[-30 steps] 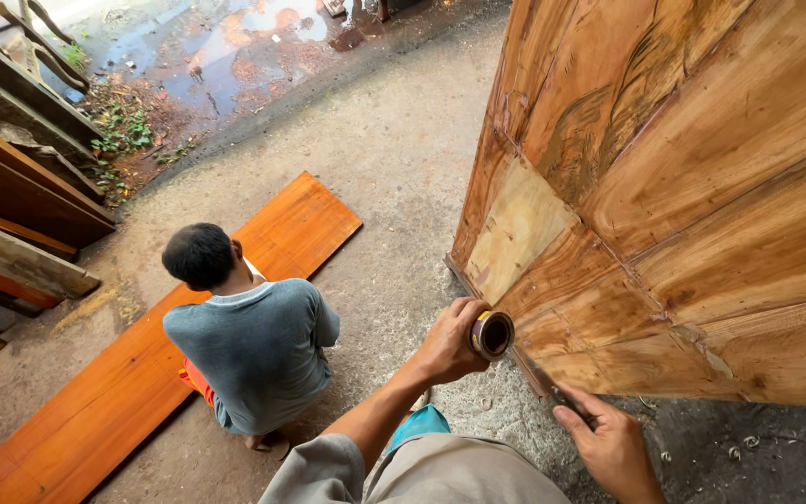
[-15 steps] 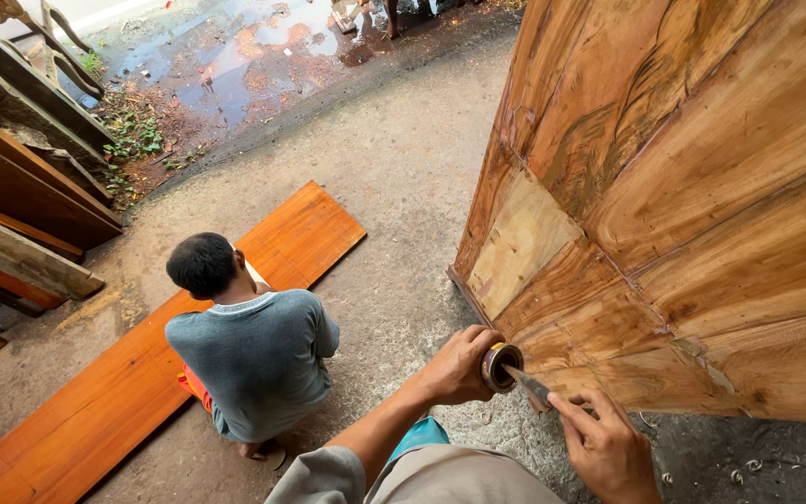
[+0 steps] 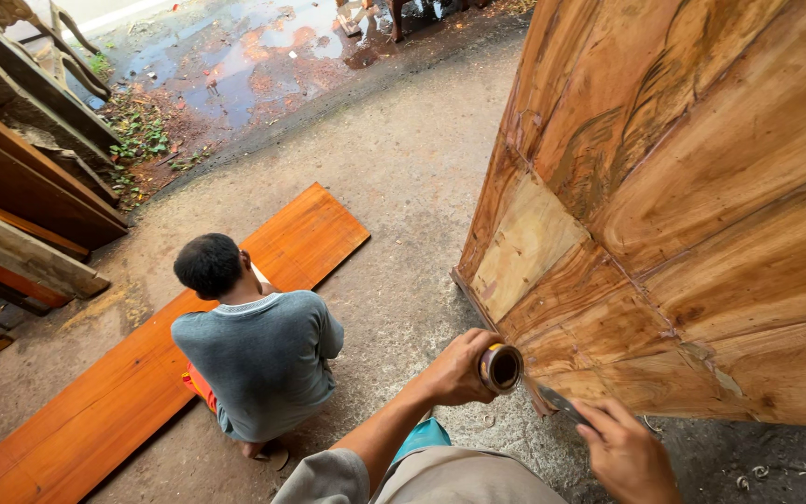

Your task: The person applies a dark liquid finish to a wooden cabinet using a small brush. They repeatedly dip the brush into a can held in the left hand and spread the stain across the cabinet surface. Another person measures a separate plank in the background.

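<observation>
My left hand [image 3: 451, 370] grips a small round tin can [image 3: 501, 367], its open mouth facing me, close to the lower edge of a large upright wooden panel piece [image 3: 701, 215]. My right hand [image 3: 623, 455] is low at the right and holds a thin dark flat blade [image 3: 560, 403]. The blade's tip points toward the can and lies just below the wood's bottom rail. A paler patch [image 3: 526, 245] shows on the wood's lower left panel.
Another person in a grey shirt [image 3: 258, 359] squats on the concrete floor with their back to me, beside a long orange plank [image 3: 95, 420]. Dark boards [image 3: 20, 215] lean at the left. A puddle [image 3: 254, 47] lies at the far end.
My right hand came up from the floor toward the can with the blade. My left hand with the can dropped slightly and stays by the wood's bottom edge.
</observation>
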